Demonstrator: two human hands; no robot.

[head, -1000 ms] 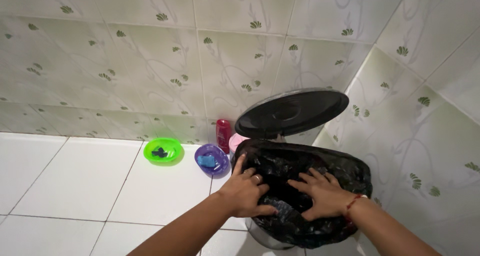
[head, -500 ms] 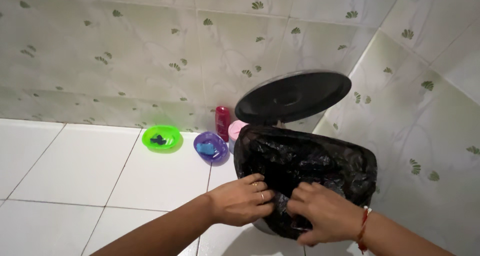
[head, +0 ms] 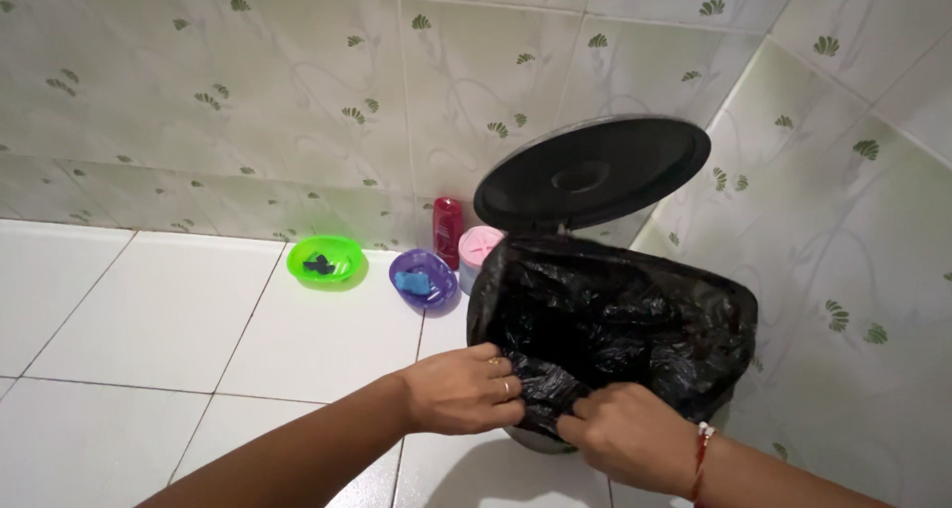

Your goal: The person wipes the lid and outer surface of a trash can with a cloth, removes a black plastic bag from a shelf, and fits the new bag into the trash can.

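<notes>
A round bin stands in the tiled corner with its black lid (head: 591,171) tipped up. A black plastic liner bag (head: 625,320) is draped over the bin's rim. My left hand (head: 461,389) pinches the bag's near edge at the front of the bin. Beside it, my right hand (head: 627,437), with a red thread bracelet at the wrist, grips the same front edge. Both hands bunch the plastic together. The bin's grey body (head: 535,439) shows just under them.
On the white floor tiles by the wall sit a green bowl (head: 325,261) with something dark in it, a purple bowl (head: 422,276) with a blue piece, a red bottle (head: 447,230) and a pink-lidded container (head: 480,245). Patterned wall tiles close the corner on the right.
Both hands came out of the bag's opening and drew back to its near front edge, closing on the plastic. The view shifted slightly, so the bin sits higher in frame.
</notes>
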